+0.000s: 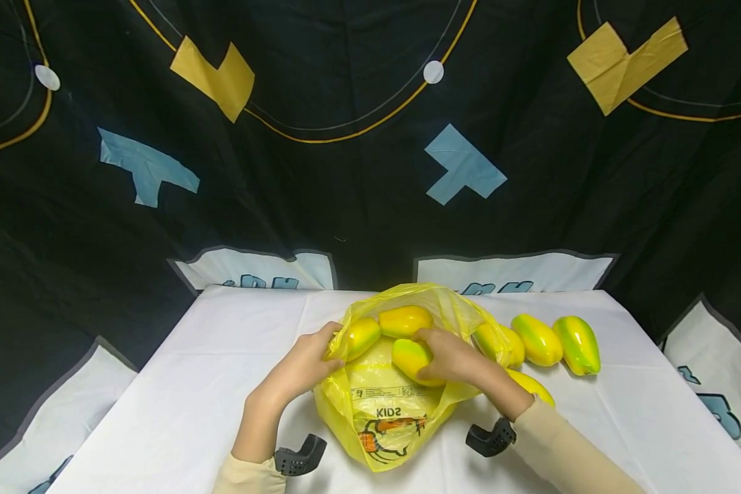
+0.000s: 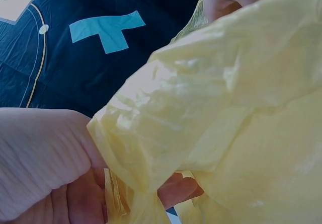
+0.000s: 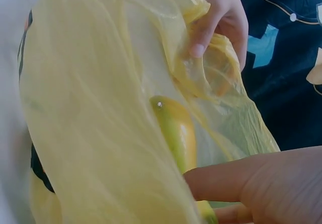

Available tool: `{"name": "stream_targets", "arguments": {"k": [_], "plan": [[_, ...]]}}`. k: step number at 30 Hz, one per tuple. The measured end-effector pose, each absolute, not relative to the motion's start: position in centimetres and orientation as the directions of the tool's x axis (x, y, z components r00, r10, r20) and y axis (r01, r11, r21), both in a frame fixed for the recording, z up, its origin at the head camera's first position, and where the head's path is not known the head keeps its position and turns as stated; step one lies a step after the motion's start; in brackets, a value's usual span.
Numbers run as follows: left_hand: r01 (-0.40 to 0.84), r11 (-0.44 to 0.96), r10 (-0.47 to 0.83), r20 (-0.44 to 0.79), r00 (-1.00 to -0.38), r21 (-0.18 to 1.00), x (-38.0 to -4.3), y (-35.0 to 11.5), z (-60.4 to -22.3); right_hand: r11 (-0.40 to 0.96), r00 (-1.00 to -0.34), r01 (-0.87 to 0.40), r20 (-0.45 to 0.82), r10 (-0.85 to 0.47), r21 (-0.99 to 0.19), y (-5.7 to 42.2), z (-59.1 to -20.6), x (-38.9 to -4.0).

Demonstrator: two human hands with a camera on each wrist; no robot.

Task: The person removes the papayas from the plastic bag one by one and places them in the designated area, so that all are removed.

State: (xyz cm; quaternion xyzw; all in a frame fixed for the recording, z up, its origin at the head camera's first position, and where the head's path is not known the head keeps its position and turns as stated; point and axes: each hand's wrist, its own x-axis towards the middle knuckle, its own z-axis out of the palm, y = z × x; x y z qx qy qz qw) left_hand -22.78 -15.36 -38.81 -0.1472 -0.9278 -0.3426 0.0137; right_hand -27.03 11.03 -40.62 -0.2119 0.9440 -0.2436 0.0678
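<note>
A yellow plastic bag [image 1: 383, 374] with printing on its front lies on the table, its mouth spread toward me. My left hand [image 1: 309, 357] pinches the bag's left rim; in the left wrist view the film bunches between thumb and fingers of that hand [image 2: 55, 168]. Inside the bag's mouth, my right hand [image 1: 451, 353] grips a yellow-green papaya [image 1: 409, 360]. Two more papayas sit in the bag, one at the back [image 1: 405, 320] and one on the left [image 1: 362, 336]. The right wrist view has the right hand [image 3: 266, 186] reaching past the bag's edge.
Right of the bag, several papayas lie on the white-covered table [image 1: 222, 370], among them an upright-lying one [image 1: 577, 343], its neighbour [image 1: 537, 338], and one partly behind my right forearm [image 1: 534, 387]. A dark curtain [image 1: 339, 206] hangs behind the table.
</note>
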Motion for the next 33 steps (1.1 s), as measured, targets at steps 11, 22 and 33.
{"name": "stream_targets", "arguments": {"k": [11,22,33], "plan": [[0.268,0.724,0.253,0.117,-0.96,0.635,-22.8,-15.3,-38.8,0.742,-0.92,-0.361,0.087,-0.382,-0.565,10.7,-40.0,-26.1],[0.268,0.717,0.254,0.116,-0.96,0.643,-22.8,-15.3,-38.7,0.674,-0.933,-0.354,0.195,-0.302,-0.648,11.0,-38.4,-23.9],[0.273,0.709,0.262,0.117,-0.958,0.651,-22.8,-15.3,-38.8,0.674,-0.916,-0.399,0.3,-0.266,-0.621,12.6,-36.7,-22.1]]}}
